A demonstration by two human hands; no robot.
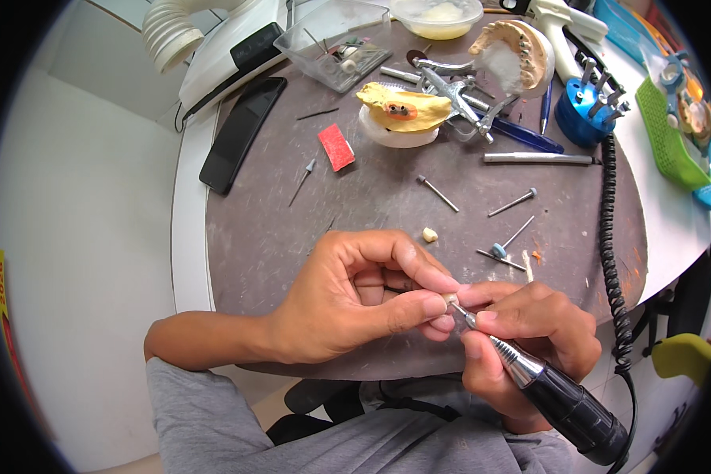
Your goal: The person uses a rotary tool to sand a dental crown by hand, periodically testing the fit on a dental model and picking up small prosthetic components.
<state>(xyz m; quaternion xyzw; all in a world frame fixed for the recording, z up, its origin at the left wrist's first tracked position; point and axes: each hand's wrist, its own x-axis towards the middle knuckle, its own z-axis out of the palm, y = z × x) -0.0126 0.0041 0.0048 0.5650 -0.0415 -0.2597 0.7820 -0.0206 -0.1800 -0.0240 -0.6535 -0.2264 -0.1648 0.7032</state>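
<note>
My left hand (371,300) pinches a small pale tooth-shaped piece (450,299) between thumb and fingertips. My right hand (545,332) is closed round a black and silver rotary handpiece (561,403), whose slim bit meets the small piece at my left fingertips. A finger of my right hand lies beside my left fingertips. A loose cream tooth piece (429,235) lies just beyond my hands. Several thin burs and polishing bits (438,193) lie behind it on the grey worktop (268,253).
A yellow dental model (403,103), metal articulator (474,110) and pale cast (521,55) stand at the back. Around them are a phone (241,134), red block (336,147), clear box (332,51), blue bur stand (578,110) and green basket (663,134). A coiled cord (608,221) runs along the right.
</note>
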